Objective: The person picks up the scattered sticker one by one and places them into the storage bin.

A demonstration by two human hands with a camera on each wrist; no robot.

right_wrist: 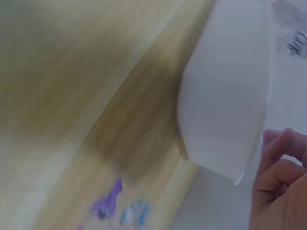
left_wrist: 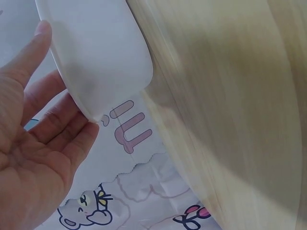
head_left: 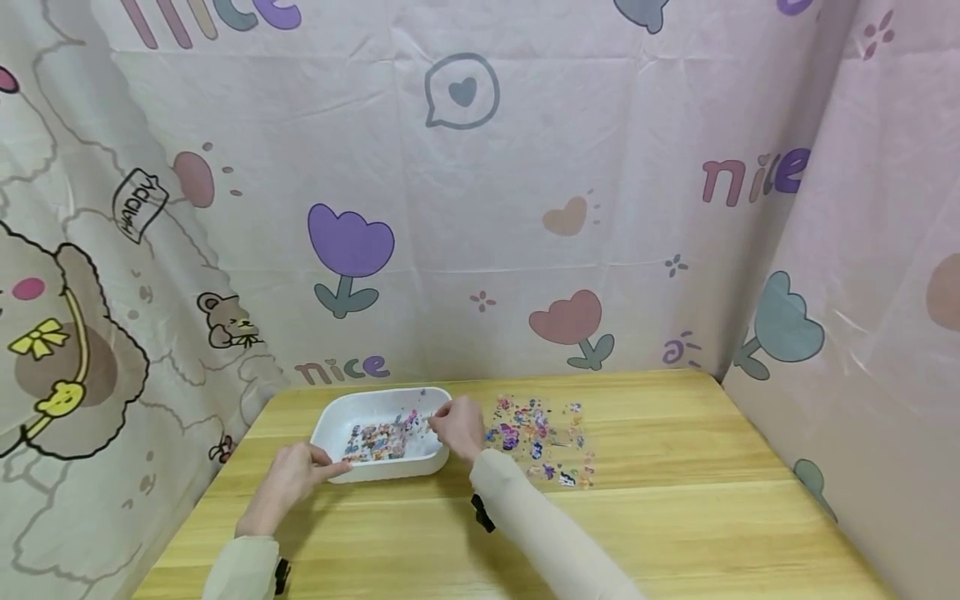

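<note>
A white oval plastic basin [head_left: 397, 471] stands toward the back left of the table, with many small colourful stickers [head_left: 377, 442] spread over its bottom. My left hand [head_left: 292, 475] holds its near left corner, thumb on the rim and fingers against the outer wall, as the left wrist view shows. Over the basin's right rim, my right hand [head_left: 461, 427] has thumb and index finger pinched together at what looks like a tiny sticker, too small to make out well. In the right wrist view the curled fingers [right_wrist: 278, 172] are right beside the basin wall [right_wrist: 223, 96].
Right of the basin, more small colourful stickers [head_left: 537, 450] lie scattered on the wooden table [head_left: 675, 467], some apparently on a clear sheet. A printed cloth curtain [head_left: 480, 208] hangs behind the table and along both sides.
</note>
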